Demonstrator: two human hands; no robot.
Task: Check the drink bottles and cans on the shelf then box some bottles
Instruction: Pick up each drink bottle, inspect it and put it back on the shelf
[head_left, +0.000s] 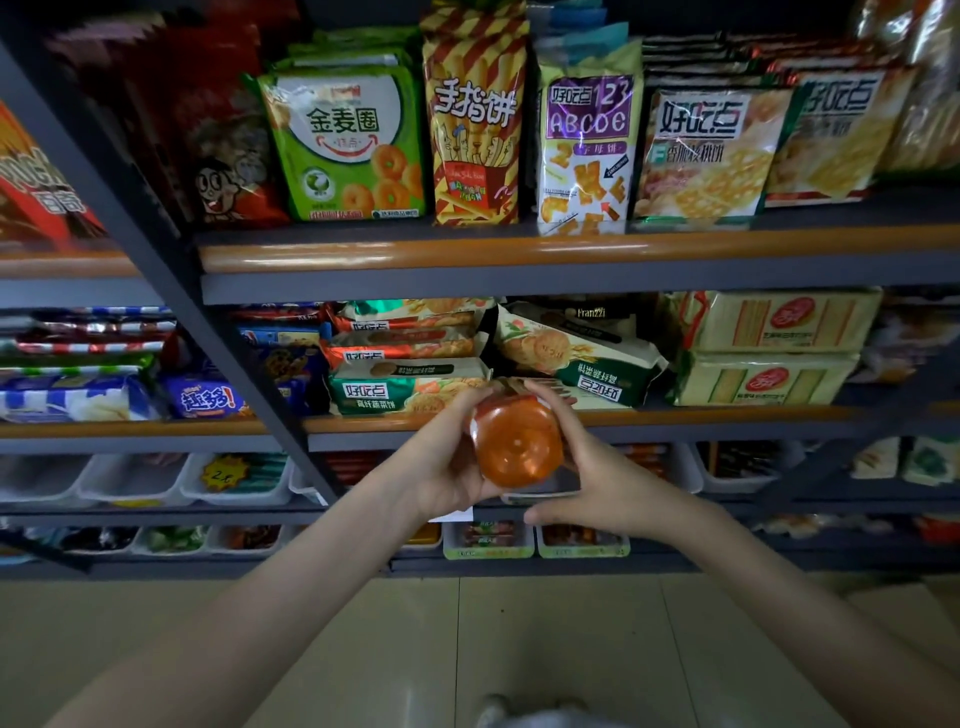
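Observation:
An orange drink bottle (518, 441) is held up in front of the shelves with its square base turned toward me. My left hand (447, 467) grips it from the left, fingers curled over its side. My right hand (587, 467) wraps it from the right, fingers over the top edge and thumb stretched out below. The bottle's neck and cap are hidden behind its body. It hangs level with the front edge of the middle shelf (701, 415).
The upper shelf (519, 254) carries upright snack bags. Stacked biscuit packs fill the middle shelf. Below are white plastic bins (234, 483) with small goods. A grey upright post (218, 332) slants down on the left. Tiled floor (519, 634) lies below.

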